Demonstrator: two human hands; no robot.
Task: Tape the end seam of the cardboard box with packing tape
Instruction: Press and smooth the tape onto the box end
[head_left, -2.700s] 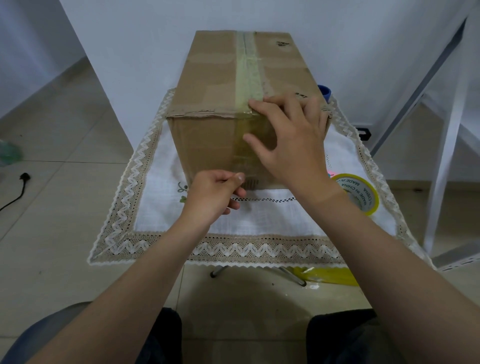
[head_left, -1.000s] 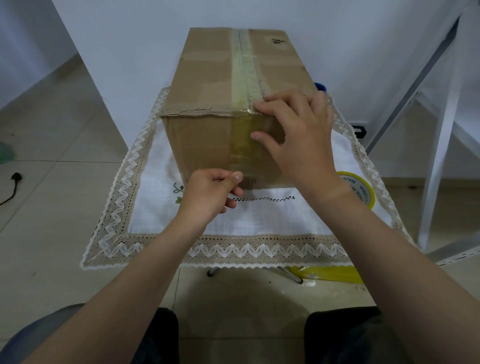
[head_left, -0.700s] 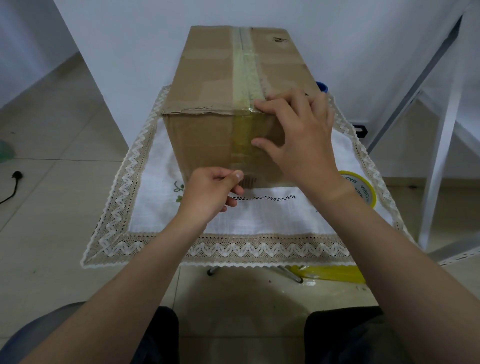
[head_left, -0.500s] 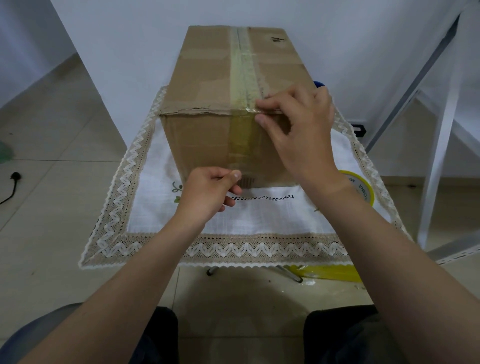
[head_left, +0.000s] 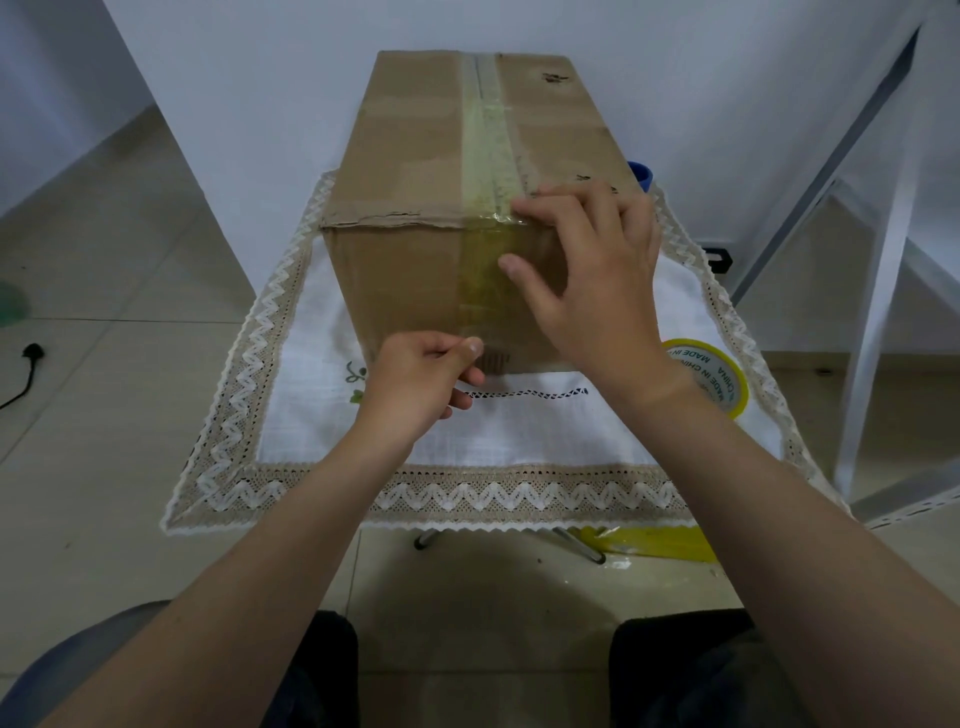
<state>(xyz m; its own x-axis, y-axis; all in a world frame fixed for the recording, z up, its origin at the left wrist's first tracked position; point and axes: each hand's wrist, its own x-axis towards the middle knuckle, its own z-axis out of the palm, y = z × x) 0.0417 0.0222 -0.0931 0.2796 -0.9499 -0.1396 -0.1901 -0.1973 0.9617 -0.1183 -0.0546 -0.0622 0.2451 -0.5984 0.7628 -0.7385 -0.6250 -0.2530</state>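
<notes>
We see the cardboard box (head_left: 410, 156) sitting lengthways on a white lace-edged tablecloth (head_left: 519, 441), near end face twd us. A tape strip (head_left: 488, 140) runs along the middle of the top, over the near top edge & down the end face. Our left hand (head_left: 415, 384) is low at the bottom of that face, fingers curled, thumb & forefinger pinching the strip's loose lower end. Our right hand (head_left: 597, 270) is spread over the near top edge just right of the strip: fingertips pressing on the box top, thumb tip flat on the tape partway down the end face, gripping nothing. A yellow tape roll (head_left: 727, 374) lies on the cloth right of the box, partly behind the right wrist. Smth blue (head_left: 641, 174) peeks out behind the box's right side; can't tell what it is
</notes>
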